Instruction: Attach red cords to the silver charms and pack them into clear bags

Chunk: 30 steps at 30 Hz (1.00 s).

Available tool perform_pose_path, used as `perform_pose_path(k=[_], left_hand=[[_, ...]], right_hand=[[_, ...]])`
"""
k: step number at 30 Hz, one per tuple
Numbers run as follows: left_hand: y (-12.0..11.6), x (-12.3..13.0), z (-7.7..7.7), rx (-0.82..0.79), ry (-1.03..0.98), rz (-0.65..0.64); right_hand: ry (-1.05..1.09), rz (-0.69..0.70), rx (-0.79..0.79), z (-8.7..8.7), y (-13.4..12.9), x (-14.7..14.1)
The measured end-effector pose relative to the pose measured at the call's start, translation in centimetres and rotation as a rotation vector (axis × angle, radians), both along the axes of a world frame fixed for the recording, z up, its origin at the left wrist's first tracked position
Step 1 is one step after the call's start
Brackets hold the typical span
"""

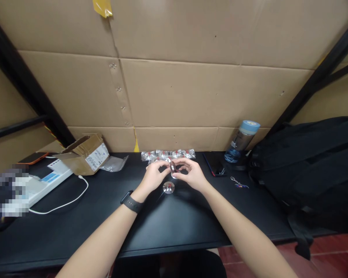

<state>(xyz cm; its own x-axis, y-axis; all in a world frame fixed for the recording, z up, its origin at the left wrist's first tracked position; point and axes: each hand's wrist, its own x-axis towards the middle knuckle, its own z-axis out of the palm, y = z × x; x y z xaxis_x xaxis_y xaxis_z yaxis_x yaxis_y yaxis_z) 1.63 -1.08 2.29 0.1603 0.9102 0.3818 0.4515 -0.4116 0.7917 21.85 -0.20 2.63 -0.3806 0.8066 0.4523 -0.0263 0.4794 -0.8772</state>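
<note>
Over the middle of the black table, my left hand (156, 174) and my right hand (191, 173) meet fingertip to fingertip, both closed in a pinch. Between them is a small, shiny, dark brown round piece (173, 166), tilted on edge; its exact kind is too small to make out. A pale, clear rim shows beneath it by my right thumb. On the table just below my hands lies a clear round disc (168, 188) with a red centre. Behind my fingers, several similar red-centred discs in clear wrappers (164, 154) lie in rows, partly hidden by my hands.
An open cardboard box (85, 156), a clear plastic bag (115, 163), a white power strip (50, 181) and a white cable (75, 199) are at left. To the right are a dark phone (214, 165), a water bottle (241, 142), a small charm (240, 184) and a black backpack (313, 166).
</note>
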Motion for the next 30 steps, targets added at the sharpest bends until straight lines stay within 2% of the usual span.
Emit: perform_pose_path(k=[6,12,15,18,22,26,30], left_hand=[[-0.1,0.4,-0.6,0.087,-0.018,0.022],[-1.1,1.1,-0.1,0.166,0.220,0.163],[-1.3,1.2,0.2,0.184,0.225,0.170],[-1.2,1.2,0.2,0.179,0.194,0.146],[-1.3,1.2,0.3,0.186,0.295,0.203],[-1.7,1.4,0.6,0.217,0.366,0.236],[-1.7,1.4,0.8,0.199,0.324,0.231]], right_hand=[[0.022,-0.014,-0.016,-0.3,-0.2,-0.3],[0.036,-0.077,-0.091,-1.1,0.0,-0.7],[0.057,-0.086,-0.132,-0.9,0.1,-0.6],[0.062,-0.062,-0.116,-0.8,0.2,-0.4],[0.040,-0.038,-0.076,-1.1,0.3,-0.4],[0.024,-0.068,-0.022,-1.5,0.3,-0.6],[0.043,-0.106,-0.015,-1.4,0.2,-0.6]])
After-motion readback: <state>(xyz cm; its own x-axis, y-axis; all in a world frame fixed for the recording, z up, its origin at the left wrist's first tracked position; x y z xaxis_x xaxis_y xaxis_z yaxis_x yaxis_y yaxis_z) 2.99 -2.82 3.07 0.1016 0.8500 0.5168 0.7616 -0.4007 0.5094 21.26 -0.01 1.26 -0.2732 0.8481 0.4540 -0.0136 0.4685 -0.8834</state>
